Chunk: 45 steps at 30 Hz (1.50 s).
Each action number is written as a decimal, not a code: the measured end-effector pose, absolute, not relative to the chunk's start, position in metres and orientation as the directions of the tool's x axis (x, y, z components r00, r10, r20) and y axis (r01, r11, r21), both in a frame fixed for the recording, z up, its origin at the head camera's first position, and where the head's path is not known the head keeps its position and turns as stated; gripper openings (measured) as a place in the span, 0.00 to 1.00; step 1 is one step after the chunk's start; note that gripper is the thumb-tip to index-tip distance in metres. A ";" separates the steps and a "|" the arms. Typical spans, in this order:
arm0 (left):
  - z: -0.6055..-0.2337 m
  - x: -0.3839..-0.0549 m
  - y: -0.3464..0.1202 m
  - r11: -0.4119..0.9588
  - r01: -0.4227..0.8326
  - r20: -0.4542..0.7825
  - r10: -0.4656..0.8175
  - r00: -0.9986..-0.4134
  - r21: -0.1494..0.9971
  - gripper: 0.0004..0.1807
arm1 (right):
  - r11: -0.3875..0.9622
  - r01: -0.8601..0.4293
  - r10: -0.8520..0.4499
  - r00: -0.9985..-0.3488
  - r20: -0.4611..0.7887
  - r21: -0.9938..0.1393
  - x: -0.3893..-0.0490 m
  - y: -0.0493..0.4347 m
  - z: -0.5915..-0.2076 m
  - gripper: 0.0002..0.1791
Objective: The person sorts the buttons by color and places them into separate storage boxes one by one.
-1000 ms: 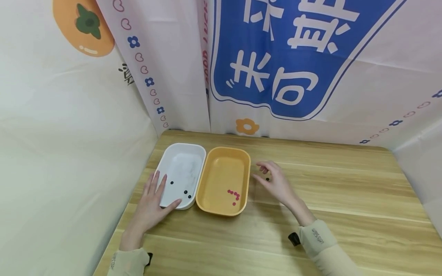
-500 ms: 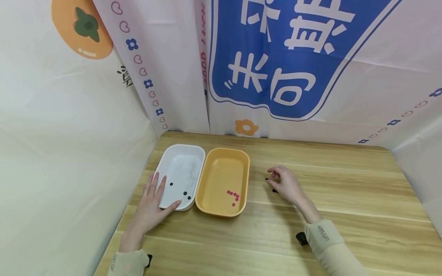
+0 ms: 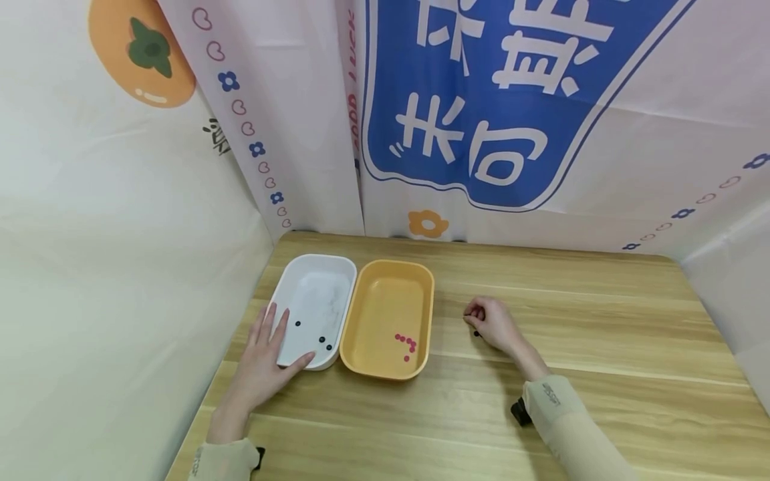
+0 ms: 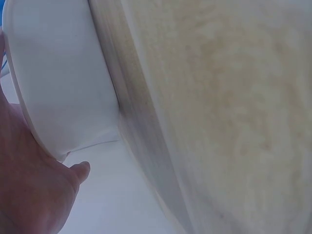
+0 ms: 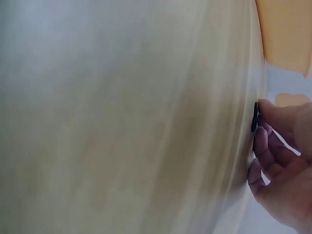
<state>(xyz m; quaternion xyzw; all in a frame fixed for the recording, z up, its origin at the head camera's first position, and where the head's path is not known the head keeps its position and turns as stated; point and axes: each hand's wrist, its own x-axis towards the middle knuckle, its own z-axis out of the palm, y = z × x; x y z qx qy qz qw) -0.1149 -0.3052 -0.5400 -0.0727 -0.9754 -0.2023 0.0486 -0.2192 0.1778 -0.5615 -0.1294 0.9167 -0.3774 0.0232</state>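
Note:
My left hand rests with spread, straight fingers over the near left rim of a white tray; its thumb lies at the near edge. In that tray sit 3 small black beads. Right of the trays, my right hand is down at the tabletop, thumb and index finger pinching at a black bead. The right wrist view shows dark bead edges against the thumb tip, low on the wood. Another black bead lies under the hand, partly hidden by it.
A yellow tray stands against the white tray's right side, with several pink beads near its front right corner. Both trays are on a wooden table. Printed fabric walls enclose the table's back and sides.
My right hand has moved right, away from the yellow tray, then lowered to the black beads and closed its fingertips. The left hand stays on the white tray.

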 end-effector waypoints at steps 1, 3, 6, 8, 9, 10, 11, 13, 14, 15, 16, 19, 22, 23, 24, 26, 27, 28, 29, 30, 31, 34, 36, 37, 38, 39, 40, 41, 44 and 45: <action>-0.540 -0.115 -0.305 0.908 0.161 0.123 0.122 -0.985 0.387 0.59 | 0.681 -0.222 -0.255 -0.965 0.058 -0.698 -0.219 0.178 -0.562 0.02; -0.540 -0.115 -0.305 0.907 0.162 0.123 0.123 -0.985 0.388 0.59 | 0.678 -0.217 -0.252 -0.966 0.055 -0.702 -0.219 0.179 -0.563 0.03; -0.540 -0.115 -0.305 0.906 0.163 0.120 0.125 -0.985 0.390 0.59 | 0.654 -0.194 -0.241 -0.970 0.042 -0.732 -0.218 0.182 -0.564 0.02; -0.539 -0.115 -0.305 0.906 0.164 0.121 0.126 -0.985 0.389 0.59 | 0.636 -0.173 -0.227 -0.973 0.032 -0.752 -0.217 0.183 -0.564 0.05; -0.539 -0.115 -0.305 0.906 0.164 0.122 0.126 -0.985 0.390 0.59 | 0.629 -0.168 -0.223 -0.974 0.032 -0.759 -0.217 0.184 -0.564 0.06; -0.540 -0.114 -0.305 0.907 0.163 0.121 0.125 -0.985 0.389 0.59 | 0.621 -0.168 -0.223 -0.974 0.033 -0.765 -0.216 0.185 -0.563 0.08; -0.540 -0.114 -0.305 0.906 0.164 0.123 0.125 -0.985 0.390 0.59 | 0.615 -0.161 -0.216 -0.976 0.032 -0.772 -0.216 0.185 -0.563 0.08; -0.540 -0.114 -0.305 0.907 0.162 0.124 0.123 -0.985 0.390 0.59 | 0.603 -0.149 -0.208 -0.978 0.026 -0.784 -0.215 0.186 -0.562 0.08; -0.540 -0.114 -0.305 0.906 0.160 0.122 0.122 -0.985 0.391 0.59 | 0.597 -0.144 -0.205 -0.978 0.023 -0.790 -0.214 0.186 -0.562 0.08; -0.540 -0.113 -0.305 0.906 0.158 0.119 0.120 -0.986 0.392 0.59 | 0.588 -0.138 -0.202 -0.979 0.020 -0.797 -0.214 0.187 -0.561 0.07; -0.541 -0.113 -0.305 0.907 0.155 0.117 0.118 -0.986 0.392 0.59 | 0.578 -0.127 -0.196 -0.981 0.014 -0.806 -0.213 0.187 -0.561 0.06; -0.540 -0.113 -0.306 0.908 0.149 0.110 0.114 -0.987 0.392 0.59 | 0.560 -0.120 -0.181 -0.983 0.020 -0.820 -0.210 0.188 -0.559 0.05; -0.540 -0.112 -0.306 0.910 0.149 0.117 0.112 -0.987 0.387 0.59 | 0.548 -0.132 -0.169 -0.985 0.045 -0.826 -0.208 0.187 -0.556 0.05; -0.540 -0.112 -0.306 0.910 0.150 0.119 0.113 -0.987 0.386 0.59 | 0.543 -0.140 -0.166 -0.984 0.057 -0.828 -0.208 0.187 -0.554 0.06; -0.541 -0.112 -0.306 0.911 0.151 0.120 0.113 -0.986 0.384 0.59 | 0.538 -0.143 -0.162 -0.985 0.064 -0.831 -0.207 0.186 -0.553 0.06; -0.541 -0.113 -0.306 0.911 0.151 0.120 0.113 -0.986 0.383 0.59 | 0.527 -0.155 -0.163 -0.983 0.079 -0.836 -0.205 0.185 -0.548 0.07; -0.541 -0.113 -0.306 0.912 0.150 0.117 0.113 -0.987 0.382 0.59 | 0.523 -0.157 -0.160 -0.983 0.085 -0.838 -0.204 0.184 -0.545 0.07; -0.541 -0.113 -0.306 0.912 0.149 0.114 0.114 -0.987 0.383 0.59 | 0.519 -0.166 -0.163 -0.982 0.093 -0.838 -0.203 0.182 -0.542 0.08; -0.541 -0.113 -0.306 0.911 0.148 0.111 0.113 -0.987 0.384 0.59 | 0.515 -0.175 -0.168 -0.981 0.101 -0.839 -0.202 0.180 -0.538 0.08; -0.541 -0.113 -0.306 0.912 0.146 0.107 0.113 -0.988 0.383 0.59 | 0.514 -0.185 -0.173 -0.979 0.110 -0.838 -0.201 0.178 -0.534 0.08; -0.541 -0.113 -0.306 0.912 0.145 0.104 0.113 -0.988 0.383 0.59 | 0.510 -0.202 -0.181 -0.976 0.125 -0.836 -0.200 0.175 -0.530 0.09; -0.541 -0.113 -0.306 0.913 0.142 0.098 0.113 -0.989 0.382 0.59 | 0.507 -0.241 -0.194 -0.967 0.163 -0.828 -0.197 0.167 -0.516 0.09; -0.541 -0.113 -0.306 0.914 0.142 0.097 0.113 -0.989 0.380 0.59 | 0.513 -0.270 -0.200 -0.961 0.193 -0.814 -0.195 0.161 -0.508 0.09; -0.541 -0.113 -0.306 0.913 0.143 0.098 0.114 -0.989 0.382 0.59 | 0.515 -0.282 -0.202 -0.958 0.205 -0.810 -0.194 0.158 -0.504 0.09; -0.541 -0.114 -0.306 0.913 0.143 0.099 0.114 -0.989 0.383 0.59 | 0.522 -0.291 -0.203 -0.955 0.215 -0.802 -0.193 0.155 -0.500 0.09; -0.541 -0.114 -0.306 0.912 0.144 0.101 0.114 -0.988 0.384 0.59 | 0.526 -0.305 -0.204 -0.951 0.230 -0.794 -0.193 0.152 -0.496 0.09; -0.541 -0.114 -0.306 0.911 0.146 0.105 0.115 -0.988 0.386 0.59 | 0.527 -0.316 -0.208 -0.948 0.241 -0.789 -0.192 0.149 -0.492 0.09; -0.541 -0.114 -0.306 0.910 0.147 0.106 0.115 -0.988 0.388 0.59 | 0.528 -0.327 -0.212 -0.945 0.251 -0.784 -0.192 0.145 -0.488 0.08; -0.541 -0.114 -0.306 0.906 0.151 0.112 0.115 -0.987 0.394 0.59 | 0.511 -0.353 -0.228 -0.935 0.272 -0.784 -0.192 0.134 -0.479 0.08; -0.541 -0.114 -0.305 0.906 0.151 0.113 0.115 -0.987 0.396 0.59 | 0.502 -0.361 -0.237 -0.931 0.277 -0.786 -0.193 0.130 -0.477 0.08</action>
